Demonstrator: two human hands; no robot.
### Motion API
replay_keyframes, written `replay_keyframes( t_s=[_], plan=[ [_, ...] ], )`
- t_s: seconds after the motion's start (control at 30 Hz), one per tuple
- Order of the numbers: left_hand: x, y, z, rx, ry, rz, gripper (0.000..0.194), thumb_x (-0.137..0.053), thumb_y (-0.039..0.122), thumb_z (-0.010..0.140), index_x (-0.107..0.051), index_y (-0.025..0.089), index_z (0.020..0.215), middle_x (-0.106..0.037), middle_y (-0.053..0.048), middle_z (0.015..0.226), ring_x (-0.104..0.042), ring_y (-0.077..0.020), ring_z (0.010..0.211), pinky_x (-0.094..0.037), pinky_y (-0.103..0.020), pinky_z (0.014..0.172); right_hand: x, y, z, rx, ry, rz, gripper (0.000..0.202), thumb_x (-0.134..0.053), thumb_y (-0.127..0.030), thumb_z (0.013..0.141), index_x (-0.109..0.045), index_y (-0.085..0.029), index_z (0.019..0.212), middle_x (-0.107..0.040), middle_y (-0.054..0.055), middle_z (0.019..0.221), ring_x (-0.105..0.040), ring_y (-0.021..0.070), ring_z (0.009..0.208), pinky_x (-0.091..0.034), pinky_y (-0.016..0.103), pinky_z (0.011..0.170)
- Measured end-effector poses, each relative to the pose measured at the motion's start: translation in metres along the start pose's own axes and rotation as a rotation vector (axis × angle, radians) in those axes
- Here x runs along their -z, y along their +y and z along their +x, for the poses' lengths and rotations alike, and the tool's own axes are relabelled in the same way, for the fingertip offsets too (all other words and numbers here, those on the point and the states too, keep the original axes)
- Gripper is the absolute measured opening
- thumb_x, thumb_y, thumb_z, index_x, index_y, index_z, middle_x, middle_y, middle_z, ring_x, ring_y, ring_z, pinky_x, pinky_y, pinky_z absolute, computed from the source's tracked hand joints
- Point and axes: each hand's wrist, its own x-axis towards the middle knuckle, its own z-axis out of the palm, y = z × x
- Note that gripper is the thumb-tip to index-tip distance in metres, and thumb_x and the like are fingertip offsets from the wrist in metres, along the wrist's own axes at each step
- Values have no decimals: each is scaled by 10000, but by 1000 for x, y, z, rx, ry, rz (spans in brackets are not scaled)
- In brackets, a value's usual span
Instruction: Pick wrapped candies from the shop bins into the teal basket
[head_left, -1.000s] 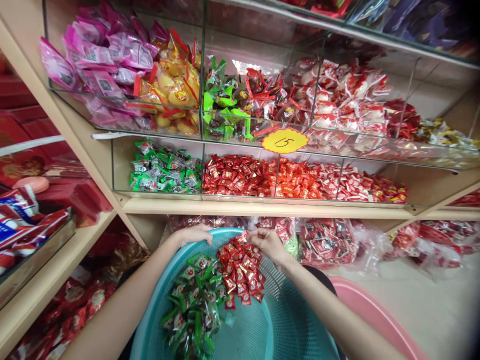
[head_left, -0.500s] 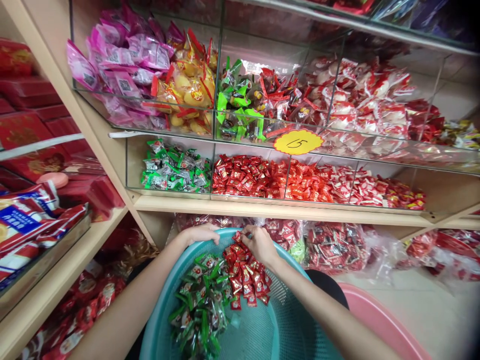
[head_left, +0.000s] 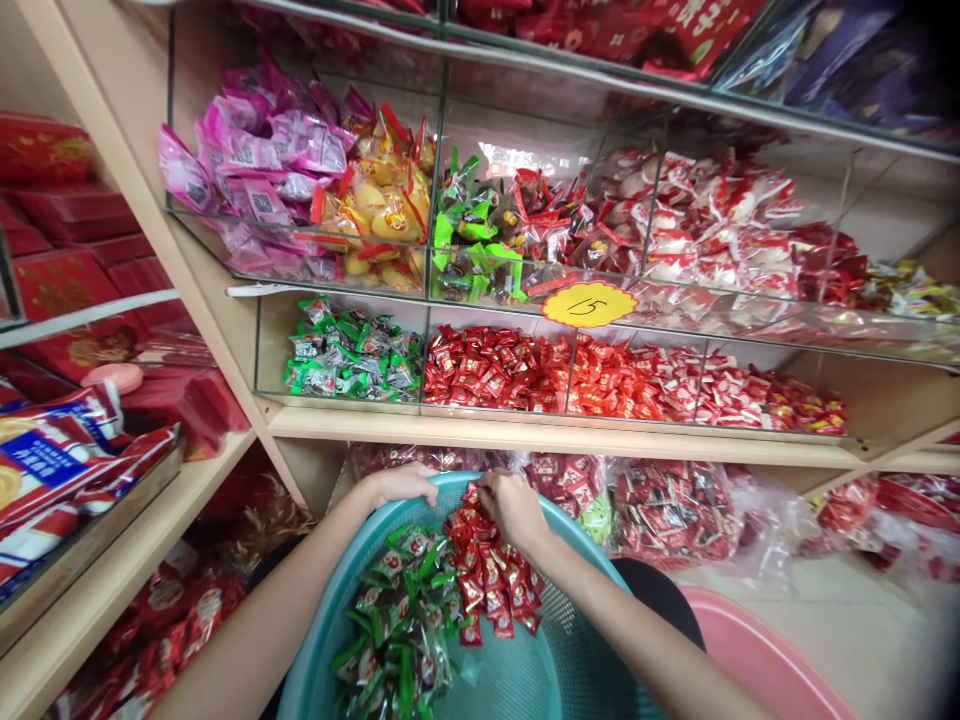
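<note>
My left hand (head_left: pixel 399 487) grips the far rim of a teal plastic basket (head_left: pixel 311 635), fingers curled over the edge. Just inside that rim, my right hand (head_left: pixel 516 510) has its fingers pinched together at the top of a heap of small red-wrapped candies (head_left: pixel 495 585). The fingertips appear closed on a red candy, partly hidden by the hand. To the left of the red heap, green-and-clear wrapped candies (head_left: pixel 397 625) fill that side of the basket. Part of the basket's bottom shows bare.
Ahead, shelf bins hold green-wrapped candies (head_left: pixel 352 350), red candies (head_left: pixel 480 365) and others, below a yellow price tag (head_left: pixel 589 304). Bagged candies (head_left: pixel 675 510) lie under the wooden shelf edge (head_left: pixel 540 437). A pink tub (head_left: pixel 757 650) stands at the right.
The view has tilted slightly upward, so the shelves and basket sit lower in the picture. Both hands stay at about the same places on the basket and the red candies.
</note>
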Motion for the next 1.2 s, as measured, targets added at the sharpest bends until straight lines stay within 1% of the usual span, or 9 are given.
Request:
replay_keyframes(
  t_s=[0.17,0.33,0.47,0.77,0.93,1.0,1.07,1.13,1.2],
  plan=[
    [0,0,0,-9,-10,-9,288,-548,184,513,-642,168,785,-615,34,626,-507,-106,483,-390,-191,453,-1,3,-3,-17,-2,-32,174,-427,-211,831,-591,-194,775,-565,26,849,-554,107,644,-290,225,531],
    [0,0,1,18,19,2,272,-552,189,515,-643,166,770,-606,33,603,-514,-113,481,-400,-197,457,-3,5,-11,-32,25,82,175,-434,-196,827,-596,-179,761,-547,38,850,-551,112,699,-333,215,589],
    [1,-1,1,2,6,-1,276,-552,189,510,-636,161,772,-611,30,615,-518,-117,491,-407,-205,467,-9,6,-15,-52,38,143,154,-451,-169,814,-595,-176,762,-543,42,860,-555,121,742,-359,211,637],
    [2,-5,3,-1,10,9,253,-552,205,523,-639,159,756,-607,34,602,-517,-113,485,-397,-199,460,-12,7,-16,-22,44,114,163,-434,-182,828,-586,-188,770,-537,41,880,-548,114,695,-359,213,603],
    [2,-5,3,6,33,41,258,-553,196,523,-647,159,761,-632,27,645,-527,-115,502,-387,-191,456,-11,6,-21,27,35,136,181,-427,-194,842,-603,-202,801,-545,37,895,-558,121,746,-372,211,628],
    [1,-4,2,15,30,34,296,-548,190,524,-653,158,799,-646,18,671,-537,-122,514,-394,-196,461,-5,4,-22,38,30,139,176,-439,-237,845,-610,-207,822,-546,36,896,-564,128,748,-377,215,628],
    [1,-3,1,14,31,13,302,-550,186,518,-655,159,800,-649,15,669,-547,-130,525,-402,-202,469,9,1,-20,61,59,150,191,-444,-304,848,-610,-210,860,-545,38,902,-568,134,742,-384,221,623],
    [1,-4,1,12,39,-13,284,-557,183,507,-651,159,774,-646,15,659,-554,-137,533,-408,-207,476,32,-3,-10,106,137,175,234,-421,-356,858,-602,-212,887,-543,38,905,-567,133,737,-390,223,633],
    [0,-5,2,10,41,-39,252,-563,184,496,-644,157,733,-640,13,645,-552,-138,529,-410,-211,480,59,-6,9,154,252,197,268,-384,-375,873,-595,-210,872,-542,33,889,-561,125,739,-392,219,655]
  ],
)
